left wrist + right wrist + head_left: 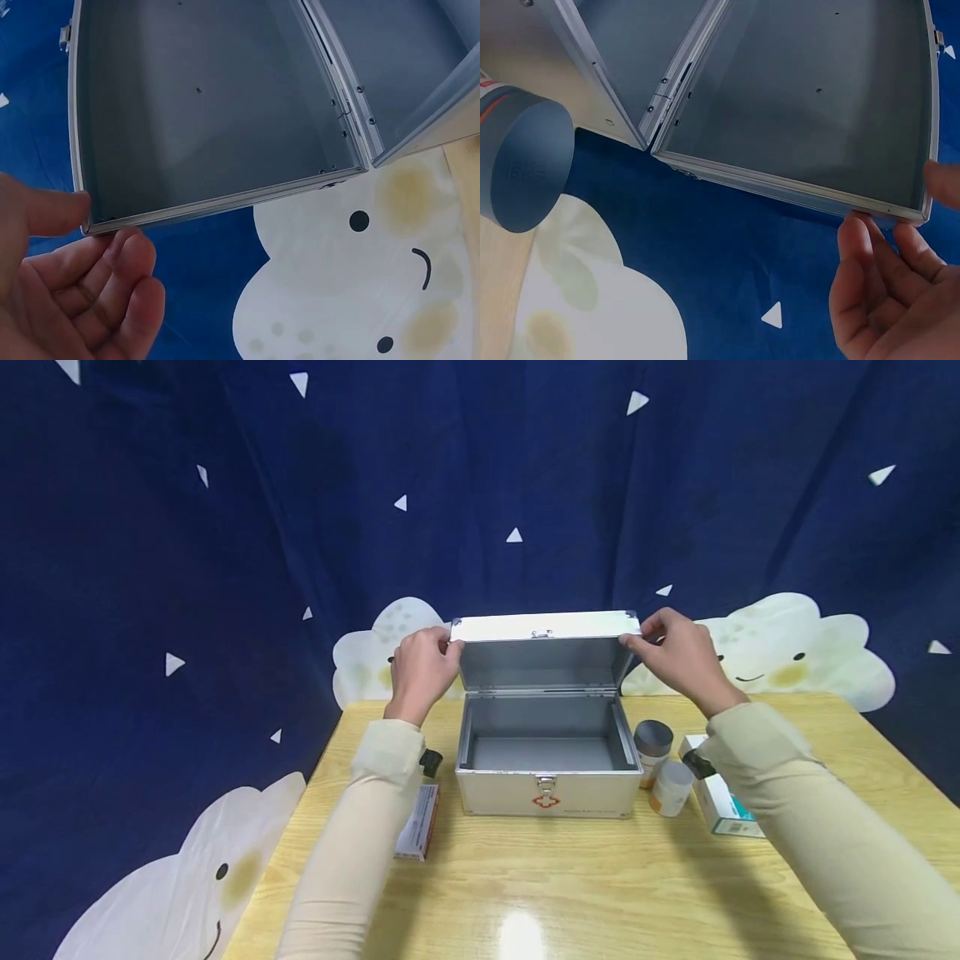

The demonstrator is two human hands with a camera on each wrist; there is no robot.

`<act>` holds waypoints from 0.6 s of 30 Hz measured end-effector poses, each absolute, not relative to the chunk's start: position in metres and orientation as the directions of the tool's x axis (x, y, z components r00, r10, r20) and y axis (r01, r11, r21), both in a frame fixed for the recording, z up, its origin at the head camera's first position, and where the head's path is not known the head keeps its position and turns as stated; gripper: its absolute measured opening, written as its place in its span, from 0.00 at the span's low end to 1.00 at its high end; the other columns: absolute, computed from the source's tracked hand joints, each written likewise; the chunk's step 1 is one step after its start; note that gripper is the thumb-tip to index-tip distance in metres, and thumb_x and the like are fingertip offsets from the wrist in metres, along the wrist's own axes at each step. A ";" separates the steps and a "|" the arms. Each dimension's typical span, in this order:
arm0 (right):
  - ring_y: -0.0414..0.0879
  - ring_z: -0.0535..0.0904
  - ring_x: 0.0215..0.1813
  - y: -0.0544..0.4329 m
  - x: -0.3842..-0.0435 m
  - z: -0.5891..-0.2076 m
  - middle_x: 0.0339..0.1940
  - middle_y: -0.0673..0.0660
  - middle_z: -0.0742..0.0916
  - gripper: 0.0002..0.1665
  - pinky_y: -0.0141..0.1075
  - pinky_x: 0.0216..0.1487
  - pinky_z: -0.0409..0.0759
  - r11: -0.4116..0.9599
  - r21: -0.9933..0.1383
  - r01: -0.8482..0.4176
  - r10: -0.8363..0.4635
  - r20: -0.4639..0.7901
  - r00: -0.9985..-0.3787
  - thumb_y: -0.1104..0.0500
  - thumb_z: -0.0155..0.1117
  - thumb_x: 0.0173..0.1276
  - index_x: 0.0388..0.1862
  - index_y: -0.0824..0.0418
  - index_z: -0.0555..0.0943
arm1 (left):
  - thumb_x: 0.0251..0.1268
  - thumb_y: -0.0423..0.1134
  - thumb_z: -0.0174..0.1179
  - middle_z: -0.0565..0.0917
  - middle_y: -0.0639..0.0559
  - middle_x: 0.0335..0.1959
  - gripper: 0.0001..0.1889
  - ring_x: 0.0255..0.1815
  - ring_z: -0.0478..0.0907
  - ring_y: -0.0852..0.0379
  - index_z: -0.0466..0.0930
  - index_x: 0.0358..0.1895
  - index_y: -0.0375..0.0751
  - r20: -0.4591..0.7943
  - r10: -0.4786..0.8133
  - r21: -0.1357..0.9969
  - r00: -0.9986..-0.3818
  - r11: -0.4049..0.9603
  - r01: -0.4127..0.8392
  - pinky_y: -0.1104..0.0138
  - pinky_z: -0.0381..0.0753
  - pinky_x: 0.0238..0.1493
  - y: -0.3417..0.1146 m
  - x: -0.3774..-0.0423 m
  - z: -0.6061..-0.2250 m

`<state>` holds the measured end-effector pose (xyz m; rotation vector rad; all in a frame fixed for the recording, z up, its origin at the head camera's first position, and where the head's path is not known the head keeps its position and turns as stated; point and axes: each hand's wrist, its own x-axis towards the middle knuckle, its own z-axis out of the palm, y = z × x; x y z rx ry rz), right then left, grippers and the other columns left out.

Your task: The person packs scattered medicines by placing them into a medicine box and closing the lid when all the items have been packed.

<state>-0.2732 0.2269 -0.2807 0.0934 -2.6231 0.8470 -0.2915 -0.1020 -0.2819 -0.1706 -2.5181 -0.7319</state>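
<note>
A silver first-aid box (502, 794) with an orange-red cross outline stands on the table, its grey inside bare. Its hinged lid (543, 626) is raised behind it. The left hand (424, 670) pinches the lid's left front corner; in the left wrist view the thumb (60, 211) lies on the lid's rim and the fingers curl below. At the opposite corner the right hand (686, 657) pinches the lid the same way, its fingers (855, 244) under the edge in the right wrist view. A metal latch (546, 785) sits on the box front.
Right of the box stand a grey-capped bottle (653, 739) and a smaller white bottle (671, 788). A white and teal carton (722, 806) lies beside them, partly behind the right sleeve. Another carton (417, 823) lies at the left. A dark blue curtain (480, 485) hangs behind the table (570, 877).
</note>
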 end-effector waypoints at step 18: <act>0.57 0.80 0.43 0.222 -0.280 -0.282 0.44 0.67 0.84 0.22 0.40 0.37 0.75 0.781 -0.609 -0.136 0.125 0.367 -0.922 0.48 0.62 0.70 0.47 0.66 0.73 | 0.69 0.43 0.58 0.86 0.45 0.44 0.14 0.48 0.82 0.42 0.84 0.50 0.39 0.526 -0.081 0.576 -0.846 0.766 0.285 0.50 0.80 0.49 -0.097 -0.293 -0.298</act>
